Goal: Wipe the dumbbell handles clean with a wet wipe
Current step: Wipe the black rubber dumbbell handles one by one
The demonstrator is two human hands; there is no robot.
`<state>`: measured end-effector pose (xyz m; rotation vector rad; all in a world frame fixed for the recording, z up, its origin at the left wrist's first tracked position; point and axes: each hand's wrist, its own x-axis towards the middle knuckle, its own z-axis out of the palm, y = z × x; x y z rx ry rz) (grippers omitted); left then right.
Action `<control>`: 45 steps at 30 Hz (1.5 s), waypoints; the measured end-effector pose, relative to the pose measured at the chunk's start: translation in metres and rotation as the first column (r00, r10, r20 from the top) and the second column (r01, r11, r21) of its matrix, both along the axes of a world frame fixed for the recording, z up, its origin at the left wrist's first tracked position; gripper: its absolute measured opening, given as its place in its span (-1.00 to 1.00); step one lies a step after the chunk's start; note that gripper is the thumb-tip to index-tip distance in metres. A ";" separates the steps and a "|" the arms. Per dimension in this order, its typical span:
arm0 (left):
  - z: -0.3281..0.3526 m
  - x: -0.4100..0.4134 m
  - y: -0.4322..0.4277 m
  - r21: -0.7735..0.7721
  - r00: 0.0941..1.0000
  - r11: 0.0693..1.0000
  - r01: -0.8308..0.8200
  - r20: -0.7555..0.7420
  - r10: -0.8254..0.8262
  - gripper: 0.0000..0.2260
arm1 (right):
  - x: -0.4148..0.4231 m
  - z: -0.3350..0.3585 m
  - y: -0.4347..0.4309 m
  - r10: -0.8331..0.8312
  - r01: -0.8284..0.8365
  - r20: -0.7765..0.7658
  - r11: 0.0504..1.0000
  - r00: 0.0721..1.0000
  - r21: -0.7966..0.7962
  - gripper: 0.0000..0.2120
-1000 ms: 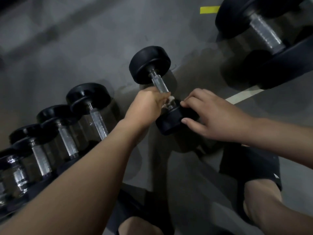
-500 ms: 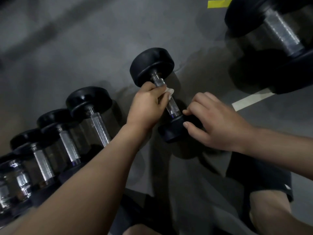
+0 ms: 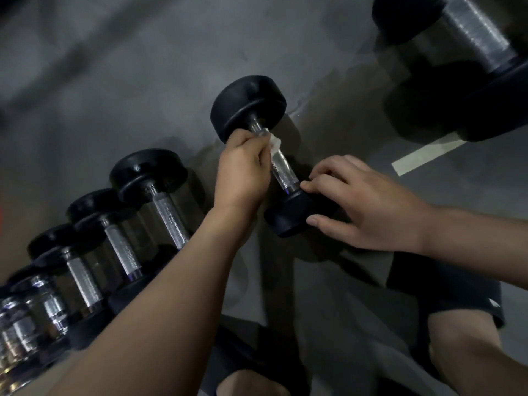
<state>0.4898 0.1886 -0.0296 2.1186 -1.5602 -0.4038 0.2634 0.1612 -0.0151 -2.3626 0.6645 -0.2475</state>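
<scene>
Firmly, left hand (image 3: 243, 170) clamps a crumpled wipe (image 3: 275, 144) round the knurled chrome handle (image 3: 283, 171); right hand (image 3: 368, 204) grips the black head (image 3: 288, 218).

**Open floor beyond, tight on both flanks**

The grey floor (image 3: 128, 81) past the far head (image 3: 248, 107) of the dumbbell (image 3: 282, 171) lies bare, and a hand could pass there freely. On the left a close-packed row of dumbbells (image 3: 168, 212) stands just beside the left forearm, leaving only a narrow lane of floor. The left hand (image 3: 243, 167) grips a wet wipe (image 3: 275, 144) round the upper handle, and the right hand (image 3: 363, 204) clasps the near head, so only the short stretch of handle between them is exposed. A large dumbbell (image 3: 474, 35) blocks the upper right corner. A band of floor with a pale tape line (image 3: 428, 155) runs between it and the right hand. The person's knees (image 3: 463, 352) close off the near side
</scene>
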 end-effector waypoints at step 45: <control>0.021 -0.013 -0.021 0.195 0.994 0.979 -0.061 0.106 0.041 -0.77 | -0.015 -0.004 -0.009 0.066 -0.068 0.048 0.997 0.997 0.040 -0.45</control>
